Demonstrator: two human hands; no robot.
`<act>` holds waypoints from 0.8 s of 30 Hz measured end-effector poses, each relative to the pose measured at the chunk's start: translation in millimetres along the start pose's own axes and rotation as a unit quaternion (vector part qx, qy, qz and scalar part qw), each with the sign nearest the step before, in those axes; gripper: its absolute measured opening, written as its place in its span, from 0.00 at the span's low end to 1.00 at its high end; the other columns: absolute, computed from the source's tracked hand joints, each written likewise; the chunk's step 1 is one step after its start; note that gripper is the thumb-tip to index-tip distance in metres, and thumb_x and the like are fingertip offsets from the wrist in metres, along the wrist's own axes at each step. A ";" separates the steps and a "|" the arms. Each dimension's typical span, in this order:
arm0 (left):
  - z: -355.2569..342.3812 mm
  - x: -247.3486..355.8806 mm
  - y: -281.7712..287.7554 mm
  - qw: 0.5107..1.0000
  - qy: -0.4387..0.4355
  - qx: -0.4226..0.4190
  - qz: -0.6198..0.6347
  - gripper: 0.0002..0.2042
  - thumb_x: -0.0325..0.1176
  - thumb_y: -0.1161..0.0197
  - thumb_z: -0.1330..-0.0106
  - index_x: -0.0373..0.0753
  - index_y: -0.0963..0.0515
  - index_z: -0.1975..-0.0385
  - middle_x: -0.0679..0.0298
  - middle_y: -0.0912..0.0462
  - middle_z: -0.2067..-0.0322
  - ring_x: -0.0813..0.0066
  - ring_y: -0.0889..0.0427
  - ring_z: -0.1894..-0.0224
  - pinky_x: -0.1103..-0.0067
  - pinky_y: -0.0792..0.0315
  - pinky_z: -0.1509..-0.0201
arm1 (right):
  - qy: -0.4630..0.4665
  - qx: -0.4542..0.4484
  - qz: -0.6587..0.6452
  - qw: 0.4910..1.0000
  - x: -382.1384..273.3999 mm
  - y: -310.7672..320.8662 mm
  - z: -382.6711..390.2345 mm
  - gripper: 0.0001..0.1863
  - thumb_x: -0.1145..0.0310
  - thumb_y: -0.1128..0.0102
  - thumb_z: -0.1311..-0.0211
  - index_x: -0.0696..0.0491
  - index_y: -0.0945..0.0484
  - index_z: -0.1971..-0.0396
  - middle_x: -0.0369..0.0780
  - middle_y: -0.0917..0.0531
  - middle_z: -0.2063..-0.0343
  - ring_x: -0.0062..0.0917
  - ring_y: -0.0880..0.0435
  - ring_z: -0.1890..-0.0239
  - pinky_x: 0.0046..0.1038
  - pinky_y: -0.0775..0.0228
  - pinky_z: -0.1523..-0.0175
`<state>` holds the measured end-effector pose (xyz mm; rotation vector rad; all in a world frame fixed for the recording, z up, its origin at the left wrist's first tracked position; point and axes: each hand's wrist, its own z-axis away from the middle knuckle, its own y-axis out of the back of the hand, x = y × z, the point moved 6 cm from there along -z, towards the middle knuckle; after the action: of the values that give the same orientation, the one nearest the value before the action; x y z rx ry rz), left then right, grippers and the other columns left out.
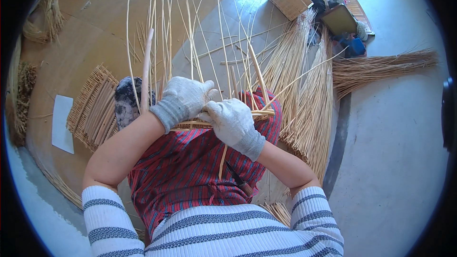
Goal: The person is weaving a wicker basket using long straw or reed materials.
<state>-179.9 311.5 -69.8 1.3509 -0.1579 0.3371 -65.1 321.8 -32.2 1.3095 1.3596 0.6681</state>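
A half-woven wicker piece [264,113] lies across my lap, with long pale rods [170,43] rising from it and spreading away from me. Two thicker sticks stand among them, one at the left [146,62] and one at the right [257,69]. My left hand [186,99], in a whitish work glove, is closed over the weave. Pressed close beside it, my gloved right hand [231,120] pinches a wicker rod at the woven edge. The gloves hide the exact spot where the fingers meet. A dark-bladed knife [240,181] rests on my red striped apron [183,171].
Left of my lap leans a woven wicker panel [93,107], near a white sheet [63,123]. Large bundles of rods [309,114] lie at my right, another bundle [385,66] beyond. Farther back are a woven box [290,1] and assorted clutter. Loose rods cross the floor ahead.
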 end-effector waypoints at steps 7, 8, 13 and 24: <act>2.4 -4.6 -1.9 0.999 0.012 -0.035 -0.001 0.19 0.56 0.41 0.40 0.51 0.25 0.56 0.58 0.14 0.70 0.55 0.14 0.66 0.62 0.24 0.66 | 0.030 -0.095 0.065 0.993 -3.7 -10.8 -7.4 0.11 0.58 0.42 0.36 0.48 0.26 0.64 0.39 0.20 0.81 0.37 0.18 0.76 0.39 0.29 0.68; 3.0 -4.7 -1.4 0.999 0.012 -0.036 0.004 0.17 0.54 0.44 0.35 0.50 0.25 0.57 0.58 0.14 0.70 0.56 0.14 0.65 0.60 0.24 0.65 | 0.041 -0.105 0.062 0.992 -4.7 -11.5 -7.9 0.11 0.57 0.42 0.36 0.49 0.27 0.65 0.40 0.20 0.81 0.37 0.17 0.76 0.40 0.29 0.68; 5.7 -4.3 -1.0 0.999 0.016 -0.046 0.010 0.15 0.52 0.47 0.32 0.50 0.25 0.57 0.59 0.14 0.69 0.58 0.13 0.63 0.60 0.23 0.62 | 0.034 -0.121 0.031 0.992 -0.7 -8.6 -9.0 0.12 0.57 0.41 0.36 0.50 0.27 0.63 0.43 0.19 0.78 0.40 0.17 0.74 0.41 0.28 0.70; 4.9 1.9 -1.9 0.999 -0.021 -0.028 -0.011 0.19 0.56 0.56 0.28 0.51 0.24 0.58 0.58 0.13 0.69 0.59 0.13 0.65 0.60 0.23 0.65 | 0.013 -0.088 -0.182 0.979 15.9 11.3 2.8 0.10 0.66 0.34 0.42 0.50 0.19 0.61 0.39 0.18 0.69 0.36 0.19 0.62 0.34 0.29 0.54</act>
<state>-177.1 306.7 -69.9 1.3046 -0.1855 0.2848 -55.8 338.5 -27.5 0.8824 1.4776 0.5396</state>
